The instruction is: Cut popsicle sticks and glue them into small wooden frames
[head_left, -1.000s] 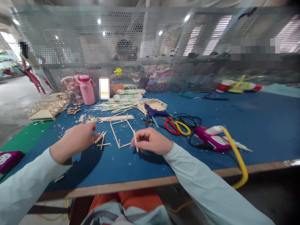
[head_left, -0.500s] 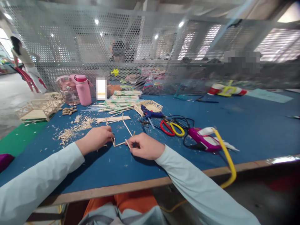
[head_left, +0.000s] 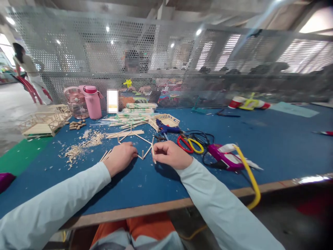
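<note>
"Perforated metal screen (head_left: 104,52) across the upper part of the view, blue bench (head_left: 281,139) below. Where's the work?"

"Centre of the view: a four-sided stick outline (head_left: 141,137), with a short upright at its near corner."

"And the hands?"

"The left hand (head_left: 121,156), left of centre, has its fingers drawn together at the near left side of the outline. Whether they pinch it or merely steady it, I can't tell. The right hand (head_left: 173,155), right of centre, pinches a short stick (head_left: 154,153) between thumb and fingers, roughly upright."

"Touching the outline?"

"It overlaps the right corner from here; I can't tell if they meet."

"So which step is this?"

"I'd judge it's fitting that stick as a post at a corner while the left hand keeps the outline in place."

"What does the next move call for?"

"Probably a steady left hand, the stick's foot squared on the joint, and light pressure. If it needs glue, the blue glue gun (head_left: 168,128) lies just beyond the right hand."
</note>
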{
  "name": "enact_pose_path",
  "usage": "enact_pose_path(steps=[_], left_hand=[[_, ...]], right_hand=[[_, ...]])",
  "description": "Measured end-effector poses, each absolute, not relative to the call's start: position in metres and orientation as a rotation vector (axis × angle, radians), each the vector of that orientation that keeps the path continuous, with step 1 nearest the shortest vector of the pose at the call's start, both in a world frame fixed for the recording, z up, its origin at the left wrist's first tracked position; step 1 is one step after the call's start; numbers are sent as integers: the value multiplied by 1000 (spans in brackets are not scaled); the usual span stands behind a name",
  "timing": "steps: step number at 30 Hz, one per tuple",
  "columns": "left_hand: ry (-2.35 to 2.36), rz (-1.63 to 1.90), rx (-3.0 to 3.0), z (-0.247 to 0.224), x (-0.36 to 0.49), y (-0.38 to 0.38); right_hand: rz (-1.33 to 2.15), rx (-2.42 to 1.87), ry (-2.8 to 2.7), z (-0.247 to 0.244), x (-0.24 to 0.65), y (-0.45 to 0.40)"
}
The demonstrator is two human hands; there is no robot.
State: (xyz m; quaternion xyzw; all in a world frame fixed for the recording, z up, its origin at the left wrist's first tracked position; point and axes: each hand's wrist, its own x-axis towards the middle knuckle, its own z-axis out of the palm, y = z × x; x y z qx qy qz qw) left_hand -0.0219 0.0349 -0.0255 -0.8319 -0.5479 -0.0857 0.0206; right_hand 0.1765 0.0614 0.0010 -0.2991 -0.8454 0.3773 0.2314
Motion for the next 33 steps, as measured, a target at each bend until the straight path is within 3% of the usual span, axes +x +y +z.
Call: enact_pose_path(steps=[9, 21, 29, 33], left_hand=[[-1638, -220, -2602, -27, -11, 11], [-1821, -238, -2486, -23, -6, 18], [-2153, -455, -2286, 47, -90, -19], [-2356, -381, -2244, 39, -129, -54]], right_hand=[[1287, -751, -2162, 9, 183, 59], [1295, -775, -2108, 5, 179, 60], [1424, -811, -2174, -7, 167, 57], [1401, -821, -2205, -8, 165, 56]])
